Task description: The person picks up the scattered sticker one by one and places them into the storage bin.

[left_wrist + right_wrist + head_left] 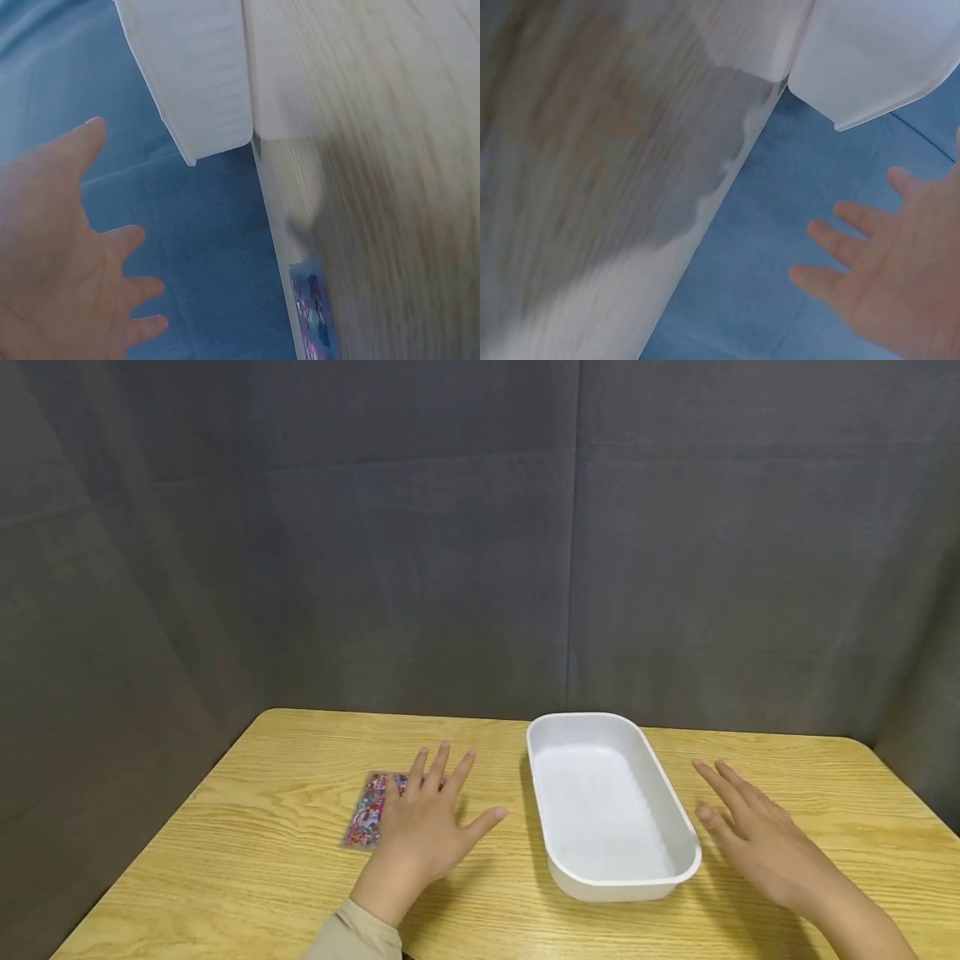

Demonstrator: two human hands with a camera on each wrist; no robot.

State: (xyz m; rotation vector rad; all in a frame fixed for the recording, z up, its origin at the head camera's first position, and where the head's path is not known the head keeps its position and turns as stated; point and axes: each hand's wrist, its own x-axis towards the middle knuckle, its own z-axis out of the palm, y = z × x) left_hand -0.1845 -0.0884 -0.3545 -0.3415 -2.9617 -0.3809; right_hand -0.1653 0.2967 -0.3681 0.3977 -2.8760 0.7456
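Note:
My left hand (426,831) hovers over the table with its fingers spread, holding nothing. Partly behind it in the head view lies a flat clear packet (366,814) filled with small colourful pieces, pink, blue and red. The left wrist view shows that packet (311,311) on the wood, apart from the palm. A white rectangular tray (607,810) with rounded corners stands between the hands. To its right, my right hand (768,843) is held in the air with fingers extended, not touching the tray. The right wrist view also shows this hand (900,262) bare of any object.
The light wooden table (247,877) has rounded far corners. A dark grey curtain (420,568) hangs behind it and along the sides. Tray and packet lie well apart, with bare wood between them.

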